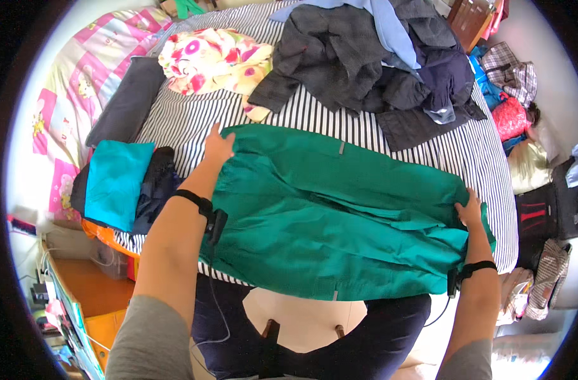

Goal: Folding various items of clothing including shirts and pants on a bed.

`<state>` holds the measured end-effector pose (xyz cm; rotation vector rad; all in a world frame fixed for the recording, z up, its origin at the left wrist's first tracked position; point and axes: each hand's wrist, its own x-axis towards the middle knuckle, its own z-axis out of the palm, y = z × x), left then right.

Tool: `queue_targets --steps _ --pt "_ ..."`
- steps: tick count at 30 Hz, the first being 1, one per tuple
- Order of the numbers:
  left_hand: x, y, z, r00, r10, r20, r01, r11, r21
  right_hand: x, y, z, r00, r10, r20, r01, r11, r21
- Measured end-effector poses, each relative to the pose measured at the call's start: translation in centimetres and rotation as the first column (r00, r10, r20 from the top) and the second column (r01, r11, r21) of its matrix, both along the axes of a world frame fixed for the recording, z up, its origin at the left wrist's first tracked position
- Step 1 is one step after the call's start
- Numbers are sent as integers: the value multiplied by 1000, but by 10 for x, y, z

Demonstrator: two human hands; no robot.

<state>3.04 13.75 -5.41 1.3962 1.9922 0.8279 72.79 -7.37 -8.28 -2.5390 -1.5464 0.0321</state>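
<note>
A pair of green trousers [339, 215] lies stretched sideways across the near part of a striped bed, its two legs side by side and running to the right. At its upper left corner, by the waist end, my left hand [219, 147] is closed on the cloth. My right hand [471, 210] grips the leg ends at the right, the fingers partly hidden by fabric. Some creases run along the middle between the legs. The near edge of the trousers hangs over the bed's front edge, above my knees. Both wrists carry black straps with small devices.
Dark clothes [327, 57] are heaped at the far side, beside a floral cloth [207, 60]. Folded garments with a turquoise one [118, 183] on top sit at the left. A wooden cabinet [99, 291] stands lower left. Bags and clothes [510, 120] line the right wall.
</note>
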Motion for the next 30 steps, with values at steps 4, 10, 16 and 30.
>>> queue_targets --steps 4,10,16,30 --pt "-4 14 -16 920 213 330 -187 976 -108 0 23 33 833 -305 -461 192 942 -277" --pt "-37 14 1 894 67 443 -41 997 -67 23 65 82 844 -33 -536 119 985 128" --pt "-11 9 18 833 59 551 -165 975 146 55 113 62 958 207 200 -279 836 473" --pt "-33 -142 28 598 -699 -391 770 637 38 -58 -63 50 996 81 -42 -76 992 104"
